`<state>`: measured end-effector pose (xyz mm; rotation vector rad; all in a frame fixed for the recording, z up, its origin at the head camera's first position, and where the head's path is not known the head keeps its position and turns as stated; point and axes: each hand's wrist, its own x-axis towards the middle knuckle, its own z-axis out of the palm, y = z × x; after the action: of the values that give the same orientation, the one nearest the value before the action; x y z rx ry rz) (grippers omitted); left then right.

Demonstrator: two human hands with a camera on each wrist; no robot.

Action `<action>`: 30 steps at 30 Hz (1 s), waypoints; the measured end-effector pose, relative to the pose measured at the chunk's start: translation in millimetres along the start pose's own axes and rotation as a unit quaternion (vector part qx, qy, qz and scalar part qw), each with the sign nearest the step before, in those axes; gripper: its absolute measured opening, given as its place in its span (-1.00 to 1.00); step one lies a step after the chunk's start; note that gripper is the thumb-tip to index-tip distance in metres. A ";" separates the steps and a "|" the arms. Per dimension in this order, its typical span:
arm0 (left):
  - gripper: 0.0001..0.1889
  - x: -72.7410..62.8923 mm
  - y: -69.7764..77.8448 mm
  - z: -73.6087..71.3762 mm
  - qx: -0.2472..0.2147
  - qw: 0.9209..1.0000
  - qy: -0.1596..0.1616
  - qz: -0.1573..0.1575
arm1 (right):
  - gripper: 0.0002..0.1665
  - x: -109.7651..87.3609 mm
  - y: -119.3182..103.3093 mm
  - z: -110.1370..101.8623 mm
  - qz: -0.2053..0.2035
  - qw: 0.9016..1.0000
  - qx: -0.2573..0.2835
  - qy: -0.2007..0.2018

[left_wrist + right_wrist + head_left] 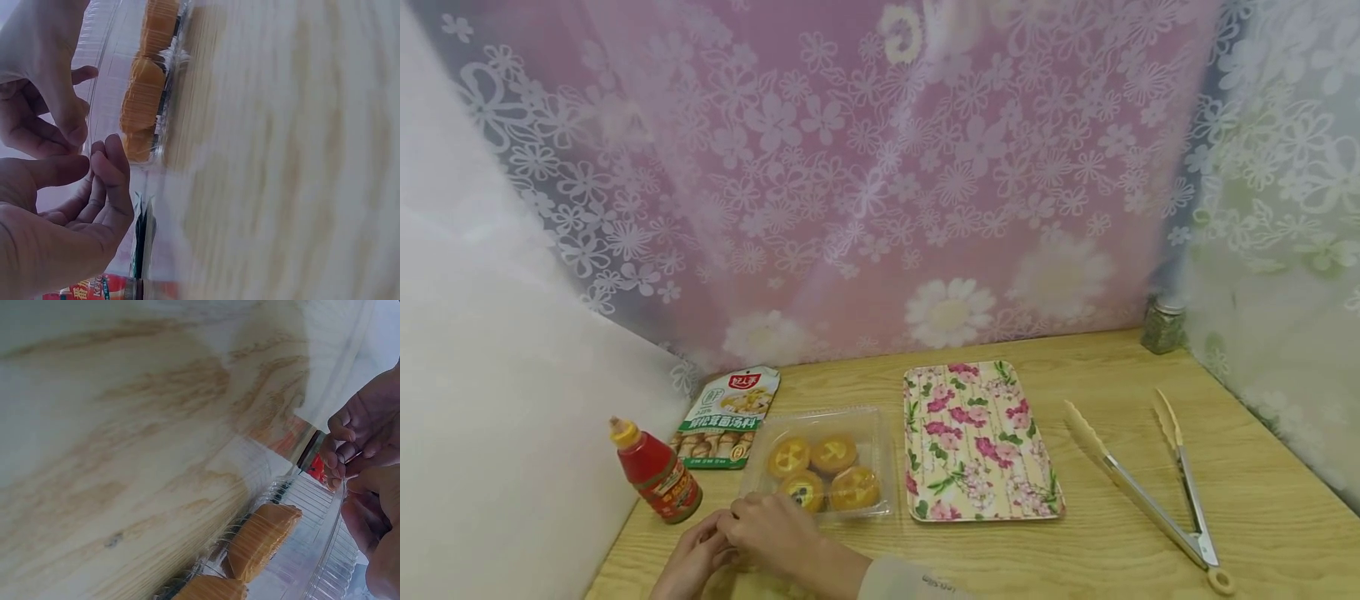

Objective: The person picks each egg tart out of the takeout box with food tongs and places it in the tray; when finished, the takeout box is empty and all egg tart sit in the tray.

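A clear plastic clamshell box [880, 425] stands on the table with several round golden egg tarts [833, 454] inside. Both hands meet at its near left corner. My left hand [694, 557] pinches the rim there between thumb and fingertips. Right beside it, my right hand [778, 533] grips the same edge, its back covering part of the corner in the head view. From the left wrist, the left hand [69, 212] shows below the right hand [47, 81], with the box's ridged rim between their fingertips. In the right wrist view the tarts [265, 540] show through the side wall.
Left of the box are a red squeeze bottle [658, 475] with a yellow cap and a green-and-white food pouch [726, 417]. To its right lies a floral tray [973, 442], then spread metal tongs [1157, 504]. A small glass jar [1163, 325] stands at the back right corner.
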<state>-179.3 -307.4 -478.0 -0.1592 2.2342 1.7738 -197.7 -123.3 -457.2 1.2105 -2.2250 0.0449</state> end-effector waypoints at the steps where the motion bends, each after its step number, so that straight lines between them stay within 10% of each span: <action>1: -0.68 -0.2 -0.1 0.1 -0.003 1.000 0.003 -0.005 | -0.73 0.2 0.1 0.2 -0.001 1.000 0.001 0.000; 15: -0.73 -2.7 -0.7 -8.0 -0.050 0.997 -0.058 -0.021 | -0.63 -1.5 -2.4 -11.0 -0.007 0.999 -0.018 -0.028; 30: -0.37 -7.9 -0.4 -2.7 -0.044 0.999 -0.022 -0.012 | -0.70 6.9 6.3 -15.0 -0.007 0.999 -0.046 -0.012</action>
<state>-172.1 -310.8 -475.5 -0.1632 2.1166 1.8442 -198.0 -120.3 -439.8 1.1827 -2.2132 -0.0762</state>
